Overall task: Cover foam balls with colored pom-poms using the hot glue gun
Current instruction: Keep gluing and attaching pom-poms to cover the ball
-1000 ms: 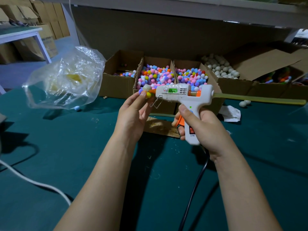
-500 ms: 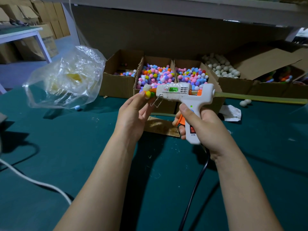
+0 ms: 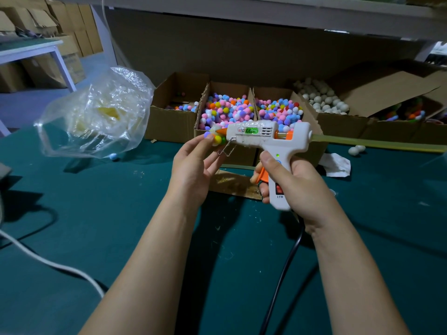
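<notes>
Head view, entries left to right.

Plastic bag [image 3: 96, 112] sits at 10 o'clock on the table [image 3: 121, 213]; it plays no part in this step.

Left hand [image 3: 193, 165]: the grip pinches a foam ball [image 3: 214, 137] between thumb and fingertips. The ball is held in the air above the table, in front of the boxes. A few stuck pom-poms [image 3: 217, 140] in purple, yellow and green show on it, with a bare white patch at its upper side.

Glue gun [image 3: 263, 139]: the long axis lies near level, running 9 to 3 o'clock. The orange nozzle [image 3: 221, 131] points to 9 and sits at the bare patch. Touching or just short of it, cannot tell.

Right hand [image 3: 295, 187]: the grip is wrapped round the handle, with fingers on the orange trigger. Glue stick [image 3: 375, 142] juts from the rear toward 3 o'clock.

Loose pom-poms [image 3: 227, 110] lie in the box at 12 o'clock, behind the gun.

Judgement: the ball lies at 9 o'clock from the right grip, along the gun's axis. The left hand is the nearer one, so presenting a fresh bare patch probably falls to it. The right hand need only squeeze.
</notes>
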`<state>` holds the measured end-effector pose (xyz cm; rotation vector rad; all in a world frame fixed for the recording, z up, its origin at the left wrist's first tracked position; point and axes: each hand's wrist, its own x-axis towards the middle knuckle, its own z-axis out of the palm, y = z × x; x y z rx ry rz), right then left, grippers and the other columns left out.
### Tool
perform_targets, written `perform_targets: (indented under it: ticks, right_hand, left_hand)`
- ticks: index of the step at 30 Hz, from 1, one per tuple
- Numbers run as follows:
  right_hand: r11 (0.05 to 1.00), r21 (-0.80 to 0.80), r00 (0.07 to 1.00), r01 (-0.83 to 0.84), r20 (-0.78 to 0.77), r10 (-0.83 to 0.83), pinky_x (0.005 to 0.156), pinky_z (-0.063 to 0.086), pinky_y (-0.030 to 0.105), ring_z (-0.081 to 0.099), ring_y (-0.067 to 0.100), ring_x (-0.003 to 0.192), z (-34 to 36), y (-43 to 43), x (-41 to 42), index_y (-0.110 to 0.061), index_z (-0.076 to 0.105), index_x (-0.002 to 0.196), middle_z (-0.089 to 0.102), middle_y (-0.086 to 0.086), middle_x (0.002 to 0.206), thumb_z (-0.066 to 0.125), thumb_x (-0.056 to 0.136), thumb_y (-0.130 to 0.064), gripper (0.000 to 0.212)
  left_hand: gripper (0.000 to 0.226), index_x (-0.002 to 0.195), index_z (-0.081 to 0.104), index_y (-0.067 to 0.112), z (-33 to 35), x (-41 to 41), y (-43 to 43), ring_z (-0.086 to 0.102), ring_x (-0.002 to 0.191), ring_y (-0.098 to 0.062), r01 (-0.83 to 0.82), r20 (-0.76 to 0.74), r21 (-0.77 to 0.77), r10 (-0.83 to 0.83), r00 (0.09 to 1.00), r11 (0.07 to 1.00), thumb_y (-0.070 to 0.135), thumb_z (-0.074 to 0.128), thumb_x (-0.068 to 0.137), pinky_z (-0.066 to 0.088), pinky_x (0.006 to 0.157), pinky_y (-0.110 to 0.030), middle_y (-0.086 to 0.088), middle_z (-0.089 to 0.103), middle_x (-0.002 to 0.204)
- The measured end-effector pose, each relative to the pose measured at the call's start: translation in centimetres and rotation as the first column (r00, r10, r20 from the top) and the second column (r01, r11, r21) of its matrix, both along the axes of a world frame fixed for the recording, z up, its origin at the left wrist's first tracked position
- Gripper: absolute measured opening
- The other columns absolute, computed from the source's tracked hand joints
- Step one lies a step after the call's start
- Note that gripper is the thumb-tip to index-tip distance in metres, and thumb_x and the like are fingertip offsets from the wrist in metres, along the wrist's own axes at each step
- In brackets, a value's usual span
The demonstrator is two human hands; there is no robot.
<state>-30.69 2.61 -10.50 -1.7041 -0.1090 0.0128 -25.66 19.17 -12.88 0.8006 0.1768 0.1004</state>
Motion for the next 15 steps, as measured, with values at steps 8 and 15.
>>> perform_targets:
  ticks: [8, 15]
  right_hand:
    - [1.0, 0.004, 1.0, 0.014, 0.005, -0.014, 0.052, 0.05, 0.021, 0.06, 0.009, 0.053, -0.03, 0.05, 0.02, -0.012, 0.065, 0.082, 0.065, 0.004, 0.063, 0.057, 0.092, -0.041, 0.032]
    - [1.0, 0.008, 1.0, 0.015, 0.008, -0.015, 0.052, 0.05, 0.021, 0.059, 0.008, 0.053, -0.05, 0.04, 0.01, -0.012, 0.065, 0.082, 0.064, 0.002, 0.061, 0.058, 0.092, -0.04, 0.031]
  left_hand:
    - [0.039, 0.124, 0.058, -0.001, -0.09, 0.1, -0.04, 0.074, 0.087, -0.023, -0.01, 0.024, -0.002, 0.01, 1.0, 1.0, 0.005, 0.068, 0.087, 0.058, 0.067, -0.025, -0.008, 0.076, 0.084]
    - [0.038, 0.124, 0.059, -0.002, -0.03, 0.01, -0.06, 0.074, 0.09, -0.024, -0.013, 0.023, -0.015, 0.013, 1.0, 1.0, 0.006, 0.068, 0.088, 0.059, 0.068, -0.026, -0.008, 0.076, 0.085]
